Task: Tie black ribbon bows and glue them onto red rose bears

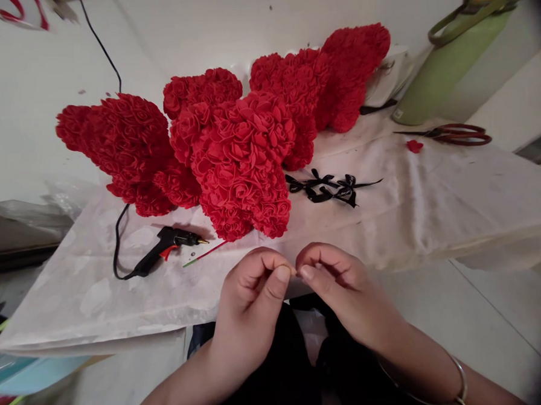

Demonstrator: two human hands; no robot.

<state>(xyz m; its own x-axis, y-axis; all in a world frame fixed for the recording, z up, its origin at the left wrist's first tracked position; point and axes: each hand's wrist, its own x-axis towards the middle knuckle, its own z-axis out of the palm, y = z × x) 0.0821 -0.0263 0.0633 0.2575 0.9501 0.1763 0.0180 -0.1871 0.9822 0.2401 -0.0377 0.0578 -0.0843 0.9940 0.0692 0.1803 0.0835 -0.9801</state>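
My left hand (255,306) and my right hand (343,289) meet above the table's front edge, each with thumb and index finger pinched. Whatever lies between the fingertips is too small to make out. Just beyond them stands a shape covered in red foam roses (245,161), with more rose-covered shapes (131,149) to its left and behind it. Black ribbon bows (333,188) lie to the right of the nearest shape. On the left, a black glue gun (164,247) with a red trigger rests on the cloth, its nozzle pointing right.
A white cloth covers the table (461,198). Red-handled scissors (457,134) and a small red petal (414,146) lie at the right. Behind them leans a green bottle (449,66). A black cord (116,241) runs from the glue gun. Clear plastic (35,215) sits at the left.
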